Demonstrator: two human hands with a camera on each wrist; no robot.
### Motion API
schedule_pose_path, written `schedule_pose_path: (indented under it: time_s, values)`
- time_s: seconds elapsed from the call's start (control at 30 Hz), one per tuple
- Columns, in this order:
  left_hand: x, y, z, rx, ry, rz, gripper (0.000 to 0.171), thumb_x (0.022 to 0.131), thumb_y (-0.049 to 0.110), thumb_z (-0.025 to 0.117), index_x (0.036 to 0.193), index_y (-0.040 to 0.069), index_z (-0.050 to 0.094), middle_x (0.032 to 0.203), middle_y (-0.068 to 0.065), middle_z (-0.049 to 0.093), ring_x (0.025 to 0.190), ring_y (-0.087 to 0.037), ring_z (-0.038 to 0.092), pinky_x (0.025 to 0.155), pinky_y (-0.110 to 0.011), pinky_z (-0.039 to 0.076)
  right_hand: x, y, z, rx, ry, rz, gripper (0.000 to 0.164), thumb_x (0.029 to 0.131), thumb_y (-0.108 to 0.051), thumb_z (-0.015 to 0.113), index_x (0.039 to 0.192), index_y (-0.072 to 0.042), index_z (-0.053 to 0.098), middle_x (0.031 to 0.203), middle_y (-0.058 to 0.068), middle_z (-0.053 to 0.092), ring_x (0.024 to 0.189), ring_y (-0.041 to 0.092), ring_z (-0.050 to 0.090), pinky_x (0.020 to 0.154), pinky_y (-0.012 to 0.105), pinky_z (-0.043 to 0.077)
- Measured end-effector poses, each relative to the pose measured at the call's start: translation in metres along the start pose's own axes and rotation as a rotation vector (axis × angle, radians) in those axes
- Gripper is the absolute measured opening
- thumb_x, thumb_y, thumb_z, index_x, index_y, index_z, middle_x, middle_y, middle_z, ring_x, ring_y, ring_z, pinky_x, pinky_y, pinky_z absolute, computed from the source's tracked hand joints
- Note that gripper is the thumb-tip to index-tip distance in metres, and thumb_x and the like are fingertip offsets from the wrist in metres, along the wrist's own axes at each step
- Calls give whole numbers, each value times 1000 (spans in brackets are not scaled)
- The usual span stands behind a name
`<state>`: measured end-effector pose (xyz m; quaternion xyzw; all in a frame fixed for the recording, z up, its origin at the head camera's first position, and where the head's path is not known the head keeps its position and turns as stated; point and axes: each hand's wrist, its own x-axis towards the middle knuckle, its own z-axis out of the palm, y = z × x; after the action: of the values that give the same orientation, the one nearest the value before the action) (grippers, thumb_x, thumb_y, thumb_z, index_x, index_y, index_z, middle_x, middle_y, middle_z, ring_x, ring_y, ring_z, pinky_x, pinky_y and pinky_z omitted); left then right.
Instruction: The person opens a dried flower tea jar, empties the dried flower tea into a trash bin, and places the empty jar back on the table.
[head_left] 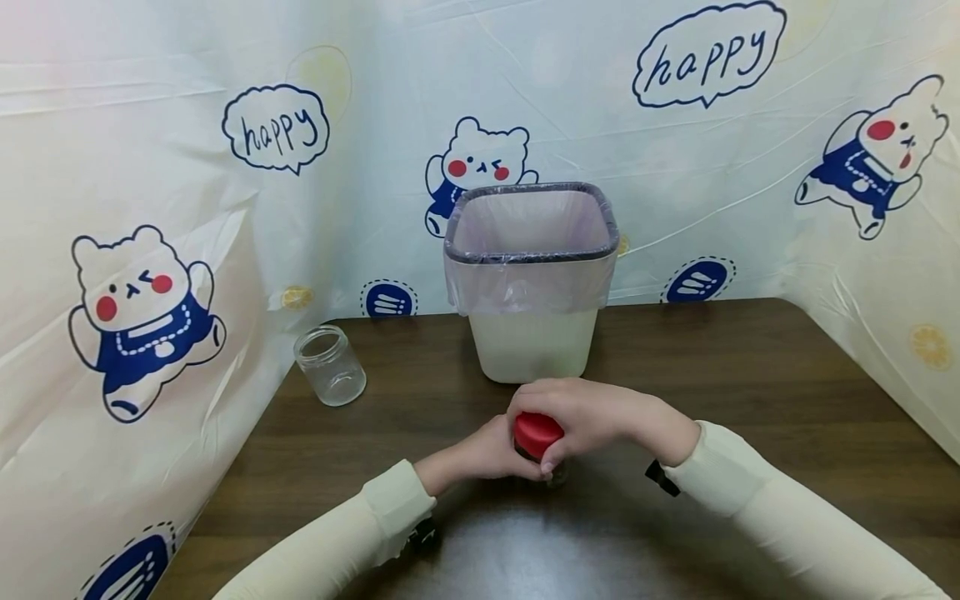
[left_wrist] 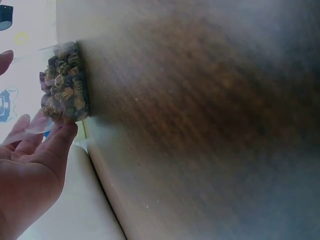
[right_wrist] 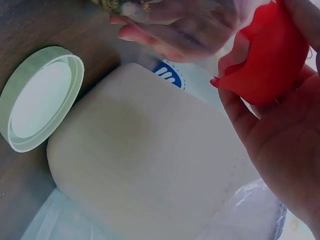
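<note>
Above the table, in the head view, both hands are close together around a see-through container topped by a red lid (head_left: 537, 432). My left hand (head_left: 487, 450) grips the container's side. From above, my right hand (head_left: 588, 410) curls its fingers and thumb round the lid. The left wrist view shows the clear container (left_wrist: 64, 85) holding small dried flower buds near its base. Seen from the right wrist, the red lid (right_wrist: 272, 57) lies within the curled fingers; I cannot tell whether it is still joined to the container.
A lidless clear glass jar (head_left: 330, 367) stands at the table's left back. Behind the hands is a pale bin (head_left: 534, 346) lined with a thin plastic bag. Beside the bin, a light green round lid (right_wrist: 42, 100) lies on the wooden table (head_left: 720, 367). A printed curtain surrounds the table.
</note>
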<state>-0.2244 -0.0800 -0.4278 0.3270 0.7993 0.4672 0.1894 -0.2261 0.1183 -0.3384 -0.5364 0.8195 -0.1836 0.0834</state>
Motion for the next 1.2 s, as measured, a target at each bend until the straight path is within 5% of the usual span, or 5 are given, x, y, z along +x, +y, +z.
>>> schedule_pose_path:
  time_s: [0.27,0.43,0.7,0.97,1.2]
  values:
    - [1,-2,0,-12,-13,17,53,78,15,80,121,17,49,111,7,56,99,-10,55,80,-28,51,2,-3,-3,35,-36,5,55,74,-22,86,120,-20,57,116,-11,53,102,7,49,84,26,46]
    - [3,-3,-1,46,-19,84,54,79,17,81,122,17,49,114,8,56,101,-8,56,83,-27,50,2,-9,2,-15,-9,43,56,79,-25,82,127,-15,55,122,-5,53,106,10,49,86,27,46]
    - [4,-2,-2,160,-31,73,37,80,22,80,109,14,58,95,11,63,82,-3,60,74,-22,51,7,-34,17,-293,157,266,58,88,-48,68,125,-5,58,113,6,59,98,21,57,79,35,51]
    - [3,5,0,239,8,42,45,81,23,78,117,11,54,100,7,58,85,-5,55,76,-21,49,16,-53,37,-536,267,511,56,88,-56,63,92,-1,53,77,9,47,69,26,50,62,34,49]
    - [4,3,3,250,33,23,42,79,25,79,112,13,56,95,9,57,82,-6,54,72,-22,49,18,-52,46,-654,354,527,55,86,-54,65,82,-1,50,69,8,42,60,25,47,52,32,46]
